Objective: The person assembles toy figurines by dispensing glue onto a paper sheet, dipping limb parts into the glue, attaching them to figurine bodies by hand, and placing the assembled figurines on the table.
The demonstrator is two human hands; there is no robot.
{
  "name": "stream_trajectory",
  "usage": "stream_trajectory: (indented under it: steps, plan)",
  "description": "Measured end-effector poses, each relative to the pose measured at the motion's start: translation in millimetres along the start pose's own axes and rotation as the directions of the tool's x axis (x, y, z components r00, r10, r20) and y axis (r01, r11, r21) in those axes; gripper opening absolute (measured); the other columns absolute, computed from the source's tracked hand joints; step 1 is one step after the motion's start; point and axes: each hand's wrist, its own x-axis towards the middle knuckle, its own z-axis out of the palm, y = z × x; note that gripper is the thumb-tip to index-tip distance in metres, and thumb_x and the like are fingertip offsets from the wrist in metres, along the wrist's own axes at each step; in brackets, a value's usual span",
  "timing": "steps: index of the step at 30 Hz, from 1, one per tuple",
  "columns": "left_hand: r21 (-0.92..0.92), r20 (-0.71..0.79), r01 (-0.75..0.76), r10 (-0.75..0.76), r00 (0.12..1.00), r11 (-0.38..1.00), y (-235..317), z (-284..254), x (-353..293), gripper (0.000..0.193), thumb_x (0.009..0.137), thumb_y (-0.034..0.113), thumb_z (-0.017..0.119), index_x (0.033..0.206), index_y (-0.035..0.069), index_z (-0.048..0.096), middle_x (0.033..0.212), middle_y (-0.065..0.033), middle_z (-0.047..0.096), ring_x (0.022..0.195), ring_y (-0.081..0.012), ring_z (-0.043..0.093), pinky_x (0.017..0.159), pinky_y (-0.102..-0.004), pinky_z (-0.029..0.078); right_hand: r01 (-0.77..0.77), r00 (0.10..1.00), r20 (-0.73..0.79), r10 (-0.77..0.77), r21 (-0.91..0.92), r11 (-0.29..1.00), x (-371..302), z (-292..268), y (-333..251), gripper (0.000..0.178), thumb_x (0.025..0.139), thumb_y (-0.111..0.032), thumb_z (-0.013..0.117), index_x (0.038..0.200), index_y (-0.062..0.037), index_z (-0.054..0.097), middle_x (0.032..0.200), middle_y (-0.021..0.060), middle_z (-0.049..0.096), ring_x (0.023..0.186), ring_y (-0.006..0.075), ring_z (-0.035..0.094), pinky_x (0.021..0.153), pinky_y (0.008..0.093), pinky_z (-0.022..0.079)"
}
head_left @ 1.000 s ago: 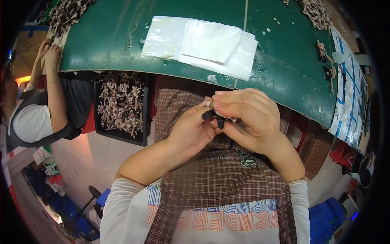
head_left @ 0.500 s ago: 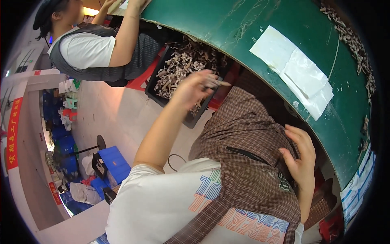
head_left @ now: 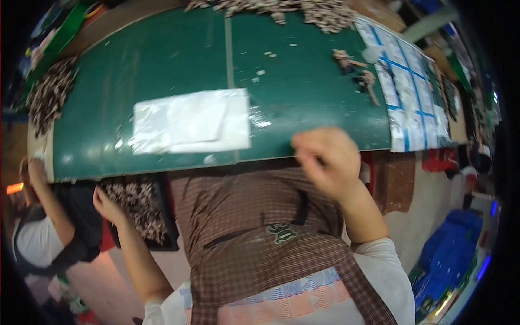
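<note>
My left hand [head_left: 110, 207] is low at the left, beside a black crate [head_left: 172, 216] full of small pale and brown twisted pieces [head_left: 142, 208]. Its fingers look stretched upward, and I see nothing in them. Over the near edge of the green table [head_left: 303, 108] is my right hand [head_left: 330, 162], blurred by motion, its fingers curled in. Whether anything is inside that hand is hidden. White plastic sheets [head_left: 189, 122] lie flat on the table, left of my right hand. Two small clusters of pieces [head_left: 367, 81] rest farther off at the right.
Heaps of similar pieces lie along the far edge [head_left: 327, 15] and left end [head_left: 51, 97] of the table. Blue-striped white packets [head_left: 409, 81] cover its right end. A co-worker's arm [head_left: 51, 208] reaches to the table at far left. Blue sacks [head_left: 447, 244] stand at right.
My view has swung right toward the table. My left hand, earlier over the crate with a small pale piece at its fingers, is now at the crate's side. My right hand has risen from my lap.
</note>
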Motion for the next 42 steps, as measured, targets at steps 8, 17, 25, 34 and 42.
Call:
stream_trajectory:
  steps: [8,17,25,34,42]
  plan:
    - [-0.294,0.905,-0.361,0.379,0.193,0.885,141,71,-186,0.009,0.081,0.010,0.065,0.075,0.004,0.066,0.077,-0.0097,0.062,0.073,-0.0252,0.059,0.067,-0.0346,0.047,-0.447,0.894,-0.298,0.334,-0.632,0.633,-6,-72,113,0.062,0.076,-0.020,0.077,0.129,-0.0015,0.051,0.126,0.0181,0.057,0.111,0.0355,0.055,0.097,0.0423,0.042]
    - [-0.062,0.983,0.384,0.122,-0.135,0.921,204,110,-229,0.021,0.100,0.019,0.050,0.112,0.004,0.059,0.104,-0.0098,0.064,0.096,-0.0217,0.061,0.087,-0.0328,0.048,-0.498,0.860,-0.135,0.492,-0.013,0.867,-3,-55,62,0.061,0.072,-0.010,0.078,0.128,-0.0011,0.053,0.117,0.0150,0.063,0.109,0.0310,0.060,0.096,0.0394,0.046]
    - [0.190,0.982,0.897,-0.058,-0.182,0.400,246,110,-234,0.061,0.104,0.024,0.040,0.154,0.016,0.006,0.144,-0.0149,0.036,0.124,-0.0289,0.047,0.100,-0.0447,0.044,-0.027,0.884,0.464,-0.055,0.167,0.986,40,-17,-14,0.059,0.076,-0.036,0.078,0.122,-0.0046,0.057,0.123,0.0127,0.059,0.124,0.0320,0.052,0.099,0.0435,0.043]
    - [0.078,0.994,0.700,-0.003,-0.108,0.710,224,79,-232,0.069,0.087,-0.016,0.053,0.144,0.012,0.024,0.149,-0.0107,0.028,0.126,-0.0238,0.046,0.100,-0.0374,0.048,-0.655,0.748,-0.042,0.663,-0.213,0.725,165,51,177,0.058,0.080,-0.045,0.069,0.118,-0.0023,0.063,0.123,0.0204,0.057,0.104,0.0309,0.063,0.093,0.0392,0.049]
    - [0.136,0.984,0.692,-0.017,-0.176,0.709,205,68,-209,0.064,0.086,-0.015,0.058,0.141,0.007,0.035,0.142,-0.0093,0.040,0.122,-0.0208,0.051,0.099,-0.0342,0.049,-0.610,0.771,0.012,0.637,-0.276,0.743,150,31,160,0.035,0.078,-0.032,0.075,0.094,-0.0016,0.071,0.084,0.0125,0.071,0.078,0.0221,0.069,0.073,0.0347,0.053]
